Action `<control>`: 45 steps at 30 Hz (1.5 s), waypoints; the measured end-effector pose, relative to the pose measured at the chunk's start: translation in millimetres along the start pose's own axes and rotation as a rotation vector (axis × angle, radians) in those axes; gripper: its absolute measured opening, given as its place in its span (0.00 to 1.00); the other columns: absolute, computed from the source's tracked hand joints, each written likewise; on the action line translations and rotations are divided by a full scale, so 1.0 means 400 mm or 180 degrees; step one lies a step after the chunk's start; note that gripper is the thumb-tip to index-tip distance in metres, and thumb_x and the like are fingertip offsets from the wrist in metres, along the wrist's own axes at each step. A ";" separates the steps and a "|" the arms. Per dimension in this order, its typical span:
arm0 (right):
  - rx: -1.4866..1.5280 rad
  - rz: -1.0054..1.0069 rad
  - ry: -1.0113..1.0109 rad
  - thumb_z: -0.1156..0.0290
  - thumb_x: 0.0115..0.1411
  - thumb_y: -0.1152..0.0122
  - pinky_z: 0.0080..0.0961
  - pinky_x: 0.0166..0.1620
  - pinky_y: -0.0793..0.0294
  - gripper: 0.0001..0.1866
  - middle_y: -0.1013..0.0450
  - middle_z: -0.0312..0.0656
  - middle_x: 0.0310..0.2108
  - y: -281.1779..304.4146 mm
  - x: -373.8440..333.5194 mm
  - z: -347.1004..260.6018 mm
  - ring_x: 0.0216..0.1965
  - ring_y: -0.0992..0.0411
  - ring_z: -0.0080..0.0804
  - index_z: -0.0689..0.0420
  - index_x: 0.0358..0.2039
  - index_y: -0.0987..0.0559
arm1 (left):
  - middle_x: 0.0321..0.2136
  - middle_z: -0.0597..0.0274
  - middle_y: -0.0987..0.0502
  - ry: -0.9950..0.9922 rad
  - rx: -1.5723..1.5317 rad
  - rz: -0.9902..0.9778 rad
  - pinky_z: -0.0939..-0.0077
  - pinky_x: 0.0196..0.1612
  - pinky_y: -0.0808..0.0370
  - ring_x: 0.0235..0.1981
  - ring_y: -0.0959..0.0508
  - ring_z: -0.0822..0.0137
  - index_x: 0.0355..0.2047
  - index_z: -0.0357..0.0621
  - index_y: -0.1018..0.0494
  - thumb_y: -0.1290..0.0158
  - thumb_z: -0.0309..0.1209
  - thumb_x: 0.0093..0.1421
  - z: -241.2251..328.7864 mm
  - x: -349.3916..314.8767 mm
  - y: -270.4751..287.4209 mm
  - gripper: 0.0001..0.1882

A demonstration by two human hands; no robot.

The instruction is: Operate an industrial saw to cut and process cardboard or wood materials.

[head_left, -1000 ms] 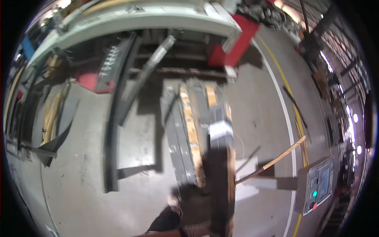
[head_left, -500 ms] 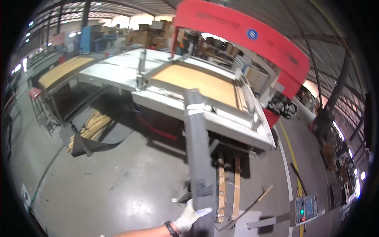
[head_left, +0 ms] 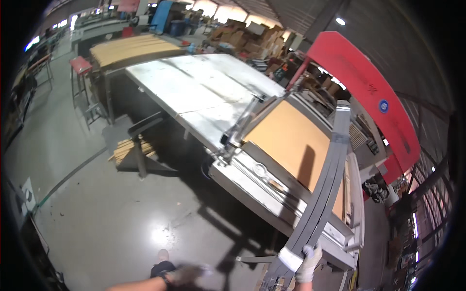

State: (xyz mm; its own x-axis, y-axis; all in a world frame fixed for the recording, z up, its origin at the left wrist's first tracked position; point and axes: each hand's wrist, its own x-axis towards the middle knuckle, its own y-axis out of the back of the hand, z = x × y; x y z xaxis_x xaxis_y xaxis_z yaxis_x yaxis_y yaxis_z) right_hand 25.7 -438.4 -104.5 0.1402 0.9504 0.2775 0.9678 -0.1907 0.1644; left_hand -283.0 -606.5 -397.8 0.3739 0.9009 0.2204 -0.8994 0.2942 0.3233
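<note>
While the long grey bundle [head_left: 326,189] slants forward-right above the table [head_left: 238,172], the nearer right hand [head_left: 308,264] is curled round its near end. The left hand [head_left: 188,275], well apart, is too blurred to tell how open.

Room over floor [head_left: 116,233], grey bundle [head_left: 318,206] blocking right

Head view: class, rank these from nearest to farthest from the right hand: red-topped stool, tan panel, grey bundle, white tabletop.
1. Grey bundle: touching the right hand.
2. Tan panel: beyond, right of centre.
3. White tabletop: farther, upper left of centre.
4. Red-topped stool: farthest, upper left.
</note>
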 end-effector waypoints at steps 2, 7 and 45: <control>0.0457 0.0041 -0.0158 0.73 0.52 0.49 0.25 0.47 0.29 0.27 0.27 0.42 0.43 -0.119 0.135 -0.040 0.41 0.29 0.28 0.67 0.54 0.30 | 0.45 0.58 0.28 0.1408 -0.0748 0.0781 0.72 0.47 0.27 0.43 0.28 0.66 0.48 0.37 0.30 0.50 0.32 0.65 -0.087 -0.151 0.111 0.14; -0.0307 -0.0016 -0.0288 0.67 0.58 0.46 0.25 0.47 0.30 0.15 0.27 0.40 0.39 -0.185 0.511 -0.049 0.41 0.30 0.27 0.65 0.42 0.25 | 0.28 0.70 0.28 0.2956 -0.1221 0.1500 0.80 0.36 0.29 0.30 0.31 0.77 0.37 0.37 0.25 0.51 0.31 0.64 0.081 -0.105 0.489 0.10; -0.3068 0.0145 -0.0885 0.69 0.59 0.42 0.40 0.59 0.36 0.26 0.33 0.56 0.50 -0.839 0.466 0.213 0.53 0.33 0.47 0.65 0.57 0.32 | 0.44 0.50 0.23 0.1696 -0.0222 -0.0817 0.68 0.51 0.27 0.48 0.23 0.61 0.49 0.36 0.28 0.43 0.31 0.60 -0.059 0.835 1.230 0.18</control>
State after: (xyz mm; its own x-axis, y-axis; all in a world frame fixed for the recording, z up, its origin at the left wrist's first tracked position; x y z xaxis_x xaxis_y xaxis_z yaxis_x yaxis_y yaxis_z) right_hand -255.0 -176.5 -188.5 0.3358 0.9374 0.0920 0.3951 -0.2288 0.8897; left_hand -605.9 -153.4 -186.9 0.4325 0.8289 -0.3549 -0.8147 0.5278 0.2400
